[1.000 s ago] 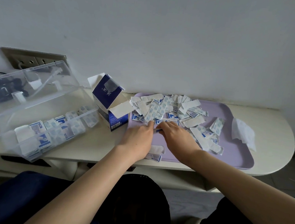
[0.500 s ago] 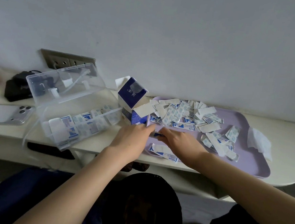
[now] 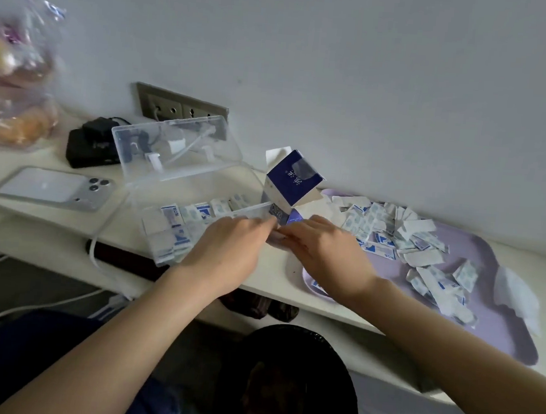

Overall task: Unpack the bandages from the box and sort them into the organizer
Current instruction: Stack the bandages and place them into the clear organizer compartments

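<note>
Phone (image 3: 54,188): well left of the box (image 3: 291,182).
Organizer (image 3: 184,157), lid open: just left of the box, with sorted bandages (image 3: 178,225) inside.
Left hand (image 3: 225,252), right hand (image 3: 329,260): in front of the box, fingertips meeting at a white blur; we cannot tell whether either grips anything.
Loose bandages (image 3: 393,236): right of the box, heaped on the purple tray (image 3: 491,325).

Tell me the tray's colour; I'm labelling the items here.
The tray is plain pale lilac; the head view shows it best.
</note>
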Available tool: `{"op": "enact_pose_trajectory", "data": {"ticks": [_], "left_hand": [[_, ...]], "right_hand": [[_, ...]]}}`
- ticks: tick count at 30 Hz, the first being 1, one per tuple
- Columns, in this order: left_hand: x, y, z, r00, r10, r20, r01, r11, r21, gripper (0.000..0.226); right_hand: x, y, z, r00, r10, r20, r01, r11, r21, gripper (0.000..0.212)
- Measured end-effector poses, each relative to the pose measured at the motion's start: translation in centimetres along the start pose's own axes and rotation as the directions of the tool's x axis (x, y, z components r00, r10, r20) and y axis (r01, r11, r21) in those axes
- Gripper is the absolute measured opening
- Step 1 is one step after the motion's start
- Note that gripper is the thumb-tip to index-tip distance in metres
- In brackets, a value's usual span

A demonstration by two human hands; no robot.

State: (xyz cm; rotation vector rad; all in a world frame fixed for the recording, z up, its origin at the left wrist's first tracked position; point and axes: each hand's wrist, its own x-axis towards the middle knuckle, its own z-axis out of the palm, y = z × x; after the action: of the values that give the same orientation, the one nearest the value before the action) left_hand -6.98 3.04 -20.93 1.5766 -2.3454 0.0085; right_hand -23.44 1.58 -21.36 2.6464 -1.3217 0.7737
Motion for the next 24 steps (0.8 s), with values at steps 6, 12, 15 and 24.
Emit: {"op": "enact_pose_trajectory", "data": {"ticks": [6, 12, 15, 24], "left_hand": [[-0.7, -3.6, -2.2, 0.980, -0.095, -0.173, 0.083, 0.994, -0.075, 0.009], [-1.8, -7.0, -3.4, 0.919, -0.332, -0.211, 0.280, 0.929, -0.241, 0.032], [-2.9, -9.1, -2.7, 0.877, -0.480, 0.016, 0.479, 0.876, 0.058, 0.041], [-4.4, -10.4, -2.6, 0.878, -0.457, 0.143, 0.450, 0.890, 0.079, 0.041]], "right_hand": [[4.7, -2.7, -0.1, 0.987, 0.055, 0.152, -0.084, 0.978, 0.192, 0.034], [9.8, -3.4, 1.3, 0.962, 0.201, 0.185, -0.249, 0.924, 0.291, 0.057], [12.0, -3.2, 3.1, 0.928, 0.272, 0.256, -0.340, 0.897, 0.282, 0.037], [14.9, -4.3, 8.5, 0.690, 0.369, 0.622, -0.469, 0.883, -0.003, 0.018]]}}
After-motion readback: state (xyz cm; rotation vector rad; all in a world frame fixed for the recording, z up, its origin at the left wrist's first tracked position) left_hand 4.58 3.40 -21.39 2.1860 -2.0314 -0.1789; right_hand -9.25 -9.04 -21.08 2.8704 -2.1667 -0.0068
